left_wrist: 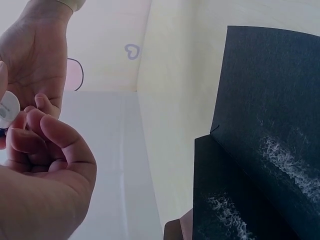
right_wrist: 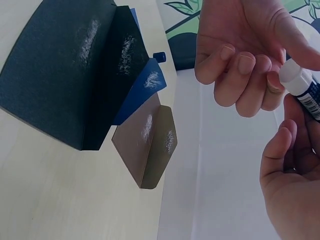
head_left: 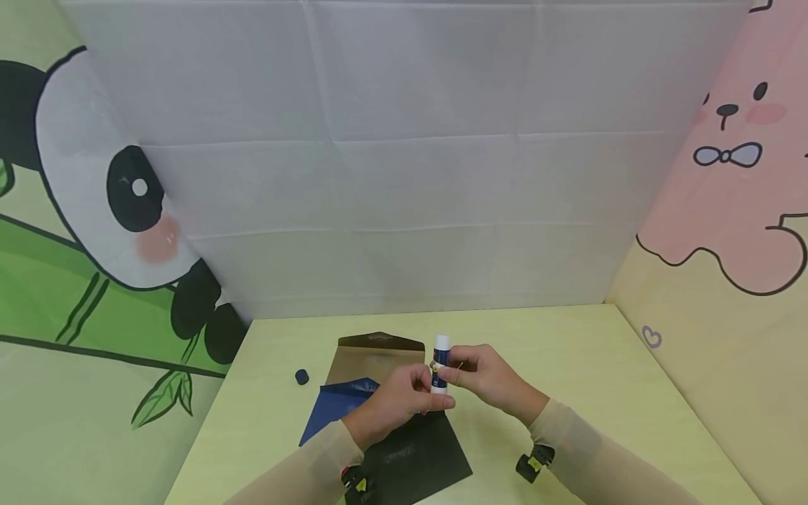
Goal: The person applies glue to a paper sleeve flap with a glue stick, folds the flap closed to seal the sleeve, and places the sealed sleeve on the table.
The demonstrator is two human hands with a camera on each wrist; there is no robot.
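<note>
Upright over the envelopes, a dark blue glue stick (head_left: 441, 359) with white ends is held between both hands. My left hand (head_left: 404, 394) pinches its white lower end between thumb and fingers. From the other side, my right hand (head_left: 489, 379) grips its blue body. In the right wrist view the white end of the glue stick (right_wrist: 296, 79) sits by the left thumb. Below lie a black envelope (head_left: 419, 456), a blue envelope (head_left: 334, 407) and a brown envelope (head_left: 372, 361), overlapping. White glue smears show on all three in the right wrist view.
A small dark blue cap (head_left: 301, 376) lies on the pale table (head_left: 543, 337), left of the envelopes. A white sheet (head_left: 410, 175) hangs behind the table. Side walls carry a painted panda (head_left: 88, 175) and a pink bear (head_left: 745, 196).
</note>
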